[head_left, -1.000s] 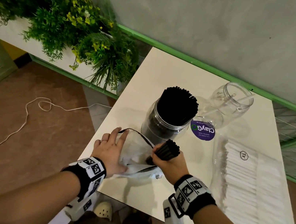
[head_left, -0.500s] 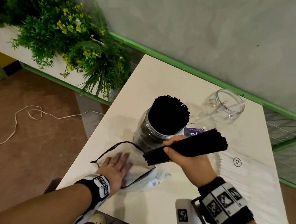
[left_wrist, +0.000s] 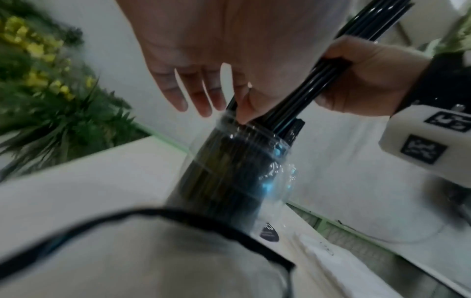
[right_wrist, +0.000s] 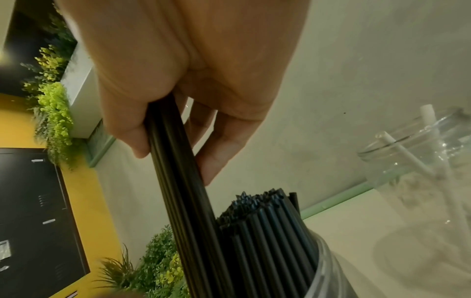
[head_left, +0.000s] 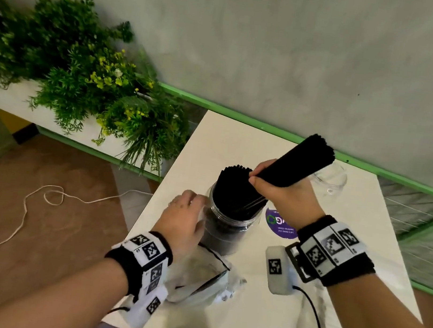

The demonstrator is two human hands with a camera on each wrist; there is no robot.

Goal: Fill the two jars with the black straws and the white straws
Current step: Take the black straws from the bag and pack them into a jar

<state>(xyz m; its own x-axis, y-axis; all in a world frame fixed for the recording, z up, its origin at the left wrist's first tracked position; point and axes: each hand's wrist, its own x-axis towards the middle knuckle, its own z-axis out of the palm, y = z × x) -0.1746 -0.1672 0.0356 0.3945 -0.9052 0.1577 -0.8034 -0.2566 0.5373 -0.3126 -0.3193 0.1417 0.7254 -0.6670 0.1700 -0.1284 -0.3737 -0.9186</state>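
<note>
Feeding a tilted bundle into a crowded jar

Gripping the black straws (head_left: 292, 165), the right hand (head_left: 284, 191) curls tight around them; their long axis slants down from the fingers into the jar (head_left: 229, 222), already packed. The left hand (head_left: 183, 220), fingers loosely spread, rests beside the jar's wall. The second jar (right_wrist: 418, 161) stands beyond.

It looks like a café or small eatery, not a home. A white bench (head_left: 241, 139) stands against a bare grey plaster wall (head_left: 283, 47) trimmed with a green rail (head_left: 244, 119). Beside the bench, a long white planter (head_left: 8, 102) holds leafy greenery with yellow blooms. Brown tiled floor (head_left: 46, 222) lies below. On the bench, a clear jar (head_left: 226, 221) packed with black straws (head_left: 236, 192) suggests drinks service, as does a purple branded sticker (head_left: 279, 225) beside it.
</note>
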